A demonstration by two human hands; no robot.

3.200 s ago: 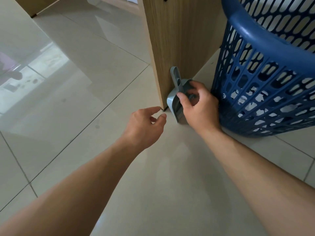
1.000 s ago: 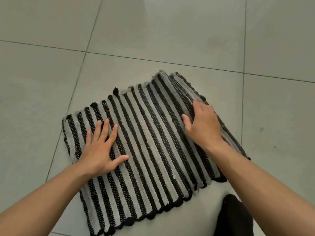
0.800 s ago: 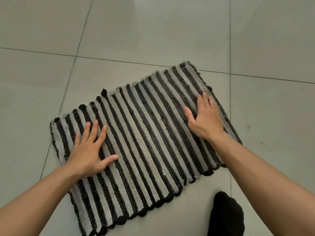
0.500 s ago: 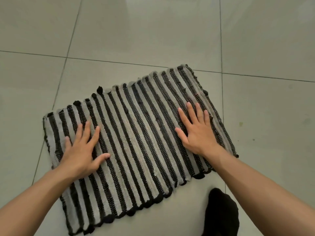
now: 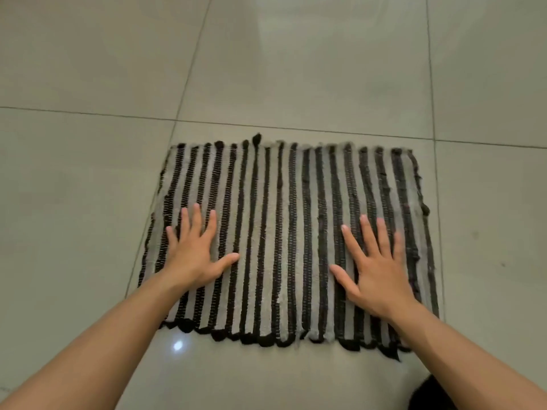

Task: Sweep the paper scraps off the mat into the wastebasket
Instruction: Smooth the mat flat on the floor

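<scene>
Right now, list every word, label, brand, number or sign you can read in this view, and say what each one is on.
None: no readable text shows anywhere in this view.
The striped mat carries only black and grey woven bands, with no tag or label showing.
The floor tiles are plain, marked only by grout lines and a glare spot.
The left hand and right hand lie flat on the mat and bear no writing.
</scene>
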